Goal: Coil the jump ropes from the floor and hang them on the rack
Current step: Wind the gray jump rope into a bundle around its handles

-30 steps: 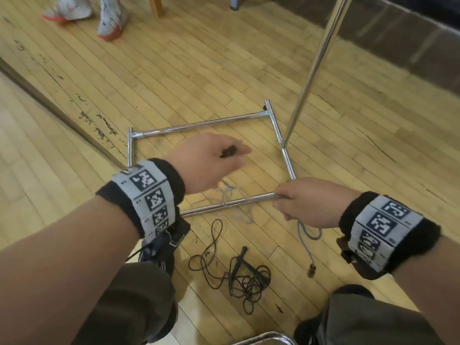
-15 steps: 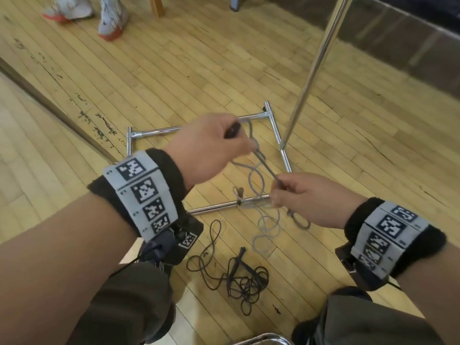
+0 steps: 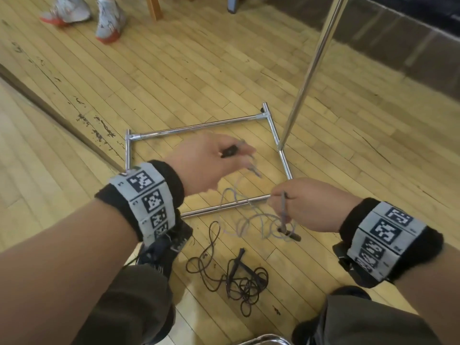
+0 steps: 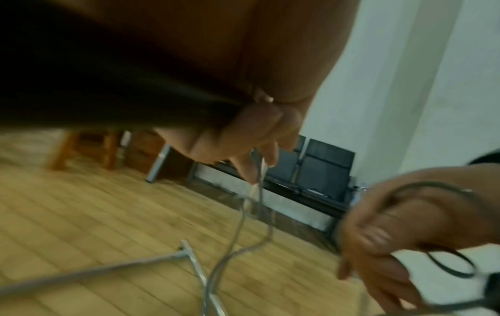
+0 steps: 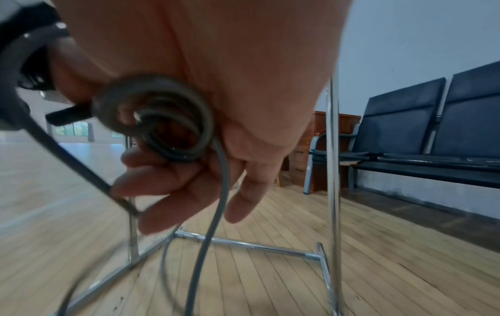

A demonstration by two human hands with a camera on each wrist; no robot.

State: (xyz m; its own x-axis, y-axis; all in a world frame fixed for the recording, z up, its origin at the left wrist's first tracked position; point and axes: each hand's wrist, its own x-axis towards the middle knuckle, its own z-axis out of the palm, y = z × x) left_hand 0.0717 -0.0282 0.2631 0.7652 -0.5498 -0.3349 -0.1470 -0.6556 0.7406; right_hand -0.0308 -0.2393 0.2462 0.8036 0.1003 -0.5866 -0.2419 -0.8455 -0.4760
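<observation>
Head view had both hands low over the wooden floor (image 3: 174, 70), sharing one grey jump rope (image 3: 239, 210). That left hand (image 3: 206, 163) was curled around a dark handle (image 3: 230, 152), with the grey cord dropping from its fingertips; the left wrist view showed those fingers (image 4: 254, 132) pinching the cord. Just to its right, the right hand (image 3: 301, 202) was closed around a small coil of the same rope (image 5: 162, 119), fingers wrapped over the loops, while the loose remainder trailed in curls down to the floor beside the near bar of the rack base (image 3: 199, 128). A second dark handle (image 3: 290, 234) hung or lay below the right hand; which, I could not tell. The chrome base formed a rectangle on the boards, and its upright pole (image 3: 313, 66) rose from the right side. Nearer the person's knees, a black jump rope (image 3: 239, 280) lay tangled on the floor. Sneakers (image 3: 109, 18) stood at the far left edge, and dark bench seats (image 5: 432, 119) lined the wall.
</observation>
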